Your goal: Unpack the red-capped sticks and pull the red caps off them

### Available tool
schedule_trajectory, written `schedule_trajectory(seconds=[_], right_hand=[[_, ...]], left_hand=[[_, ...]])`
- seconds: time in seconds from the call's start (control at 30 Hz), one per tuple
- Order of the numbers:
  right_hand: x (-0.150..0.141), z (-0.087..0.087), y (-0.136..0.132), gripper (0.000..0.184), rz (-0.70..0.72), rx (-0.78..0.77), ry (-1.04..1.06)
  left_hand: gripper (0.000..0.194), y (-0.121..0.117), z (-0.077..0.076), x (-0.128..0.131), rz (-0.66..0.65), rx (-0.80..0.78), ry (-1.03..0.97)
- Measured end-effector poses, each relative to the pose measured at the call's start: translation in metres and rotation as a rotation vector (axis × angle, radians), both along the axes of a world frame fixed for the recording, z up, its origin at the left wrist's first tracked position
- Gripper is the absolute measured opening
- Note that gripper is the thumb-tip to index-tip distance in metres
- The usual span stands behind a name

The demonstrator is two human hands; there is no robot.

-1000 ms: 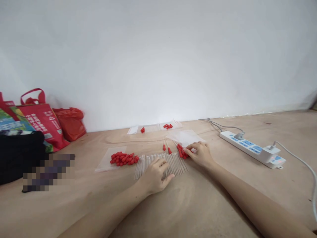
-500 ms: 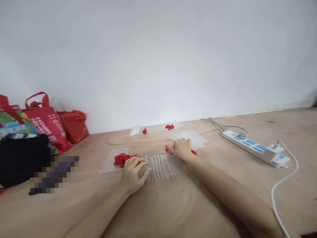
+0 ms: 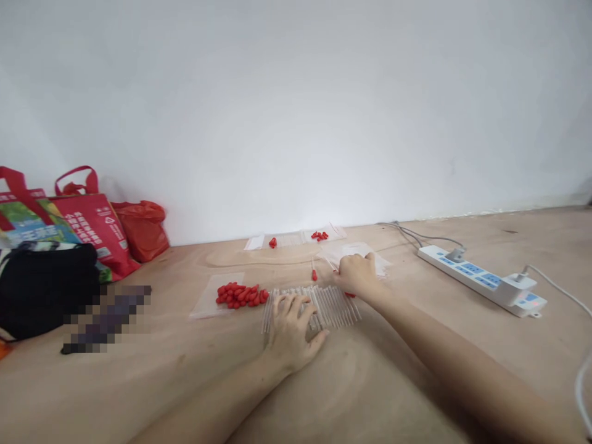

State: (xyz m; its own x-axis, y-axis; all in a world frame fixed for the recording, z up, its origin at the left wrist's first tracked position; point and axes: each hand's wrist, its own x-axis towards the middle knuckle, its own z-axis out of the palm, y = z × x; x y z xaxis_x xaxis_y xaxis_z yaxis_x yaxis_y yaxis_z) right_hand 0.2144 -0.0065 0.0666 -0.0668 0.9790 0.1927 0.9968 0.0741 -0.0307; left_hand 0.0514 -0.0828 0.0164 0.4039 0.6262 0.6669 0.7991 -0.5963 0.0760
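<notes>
A row of thin clear dropper tubes (image 3: 340, 308) lies side by side on the wooden tabletop. Over the row's left part rests my left hand (image 3: 293, 330), palm down with fingers spread. Farther back, my right hand (image 3: 358, 274) is closed, its fingertips around a thin dropper (image 3: 332, 264) whose clear tube sticks out to the left; its other end is hidden. A dropper with a red rubber bulb (image 3: 314, 275) lies just left of that hand. Some red (image 3: 350, 295) shows beneath the right hand. Left of the tubes, a pile of red rubber bulbs (image 3: 238, 295) sits on a clear plastic bag (image 3: 203, 302).
Clear bags (image 3: 256, 242) with red bulbs (image 3: 319, 235) lie along the white wall. Another clear bag (image 3: 379, 262) is behind my right hand. A power strip (image 3: 467, 274) with cables stands at right. Shopping bags (image 3: 99, 228) and black cloth (image 3: 50, 283) are at left.
My left hand has moved right, from the row's left end beside the red bulbs onto the tubes. My right hand has shifted slightly right. The view has turned a little.
</notes>
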Motion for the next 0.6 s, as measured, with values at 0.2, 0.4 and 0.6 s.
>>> schedule_trajectory(seconds=[0.2, 0.4, 0.6], right_hand=[[0.035, -0.032, -0.034, 0.021, 0.296, 0.362, 0.193], [0.028, -0.054, -0.054, 0.017, 0.627, 0.626, 0.284], [0.019, -0.058, -0.058, 0.016, 0.701, 0.688, 0.273]], left_hand=[[0.019, 0.001, -0.001, -0.006, 0.063, 0.053, -0.037], [0.030, -0.004, 0.004, -0.022, 0.072, 0.275, -0.003], [0.027, -0.015, 0.006, -0.043, 0.019, 0.384, -0.117]])
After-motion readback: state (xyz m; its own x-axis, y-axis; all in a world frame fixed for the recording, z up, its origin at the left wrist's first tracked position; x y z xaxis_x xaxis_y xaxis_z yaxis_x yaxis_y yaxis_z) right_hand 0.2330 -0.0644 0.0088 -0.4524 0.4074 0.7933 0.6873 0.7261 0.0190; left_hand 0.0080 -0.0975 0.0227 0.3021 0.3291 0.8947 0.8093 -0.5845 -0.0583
